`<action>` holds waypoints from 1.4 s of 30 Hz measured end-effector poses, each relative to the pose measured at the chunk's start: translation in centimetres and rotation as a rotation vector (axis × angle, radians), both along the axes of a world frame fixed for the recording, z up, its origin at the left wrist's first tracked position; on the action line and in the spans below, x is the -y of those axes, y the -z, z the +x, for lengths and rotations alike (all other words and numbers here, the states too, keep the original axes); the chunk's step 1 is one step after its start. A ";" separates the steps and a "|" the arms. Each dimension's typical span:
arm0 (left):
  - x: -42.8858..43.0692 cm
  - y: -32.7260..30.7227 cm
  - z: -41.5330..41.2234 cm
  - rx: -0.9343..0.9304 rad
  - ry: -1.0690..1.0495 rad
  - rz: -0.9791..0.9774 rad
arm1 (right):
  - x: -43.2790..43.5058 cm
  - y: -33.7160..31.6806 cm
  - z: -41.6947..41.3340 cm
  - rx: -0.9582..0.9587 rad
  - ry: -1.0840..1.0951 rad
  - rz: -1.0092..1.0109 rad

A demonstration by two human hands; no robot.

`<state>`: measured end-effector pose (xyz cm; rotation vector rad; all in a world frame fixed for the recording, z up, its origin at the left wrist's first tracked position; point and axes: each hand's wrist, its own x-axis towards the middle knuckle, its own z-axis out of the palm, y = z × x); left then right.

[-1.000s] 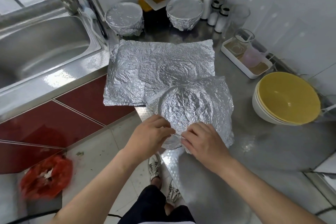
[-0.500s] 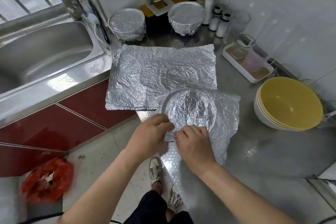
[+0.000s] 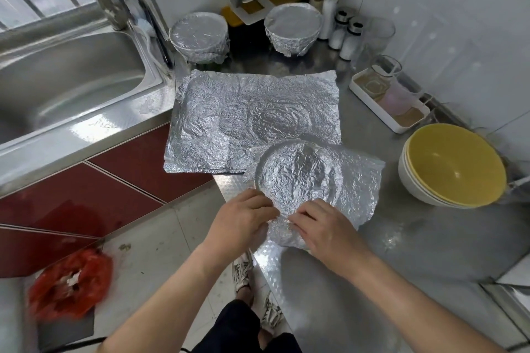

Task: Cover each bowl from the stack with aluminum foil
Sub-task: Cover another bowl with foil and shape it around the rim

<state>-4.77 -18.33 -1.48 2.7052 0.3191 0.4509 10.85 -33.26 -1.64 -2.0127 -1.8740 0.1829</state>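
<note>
**Foil-draped bowl** (image 3: 298, 178): stands on the tabletop (image 3: 415, 252) near its front left corner, just in front of the flat foil sheets. Shows only as a round rim pressed up through the covering, with a sag in the middle.

**Foil sheet** (image 3: 362, 180): lies over that bowl. Spreads loose and unfolded on the right and far sides; bunches downward at the near side.

**Left hand** (image 3: 243, 221): fingers curled, pinching the foil sheet at the near-left part of the rim.

**Right hand** (image 3: 327, 232): fingers curled, gripping the foil sheet at the near rim and pressing it down over the side. Sits just beside the left hand, fingertips almost meeting.

**Flat foil sheets** (image 3: 252, 112): lie crinkled and overlapping behind the draped bowl, bearing round impressions. Jut past the tabletop edge at the near-left corner.

**Stack of bowls** (image 3: 450, 166): rests at the right, well apart from both hands. Yellow inside, white outside, nested and bare. Count not clear.

**Covered bowls**: two at the back, one on the left (image 3: 199, 36) and one on the right (image 3: 292, 27), apart from each other, each wrapped tight in foil.

**Surroundings**: steel sink (image 3: 57, 80) at the left; white tray (image 3: 398, 120) at the right rear, holding a glass jug and a pink cup; two shakers (image 3: 347, 34) beside the right covered bowl; red bag (image 3: 68, 281) on the floor.
</note>
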 end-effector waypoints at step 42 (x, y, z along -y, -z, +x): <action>-1.4 -0.6 -1.1 0.029 -0.062 -0.001 | -3.6 0.2 -5.0 0.090 0.221 0.145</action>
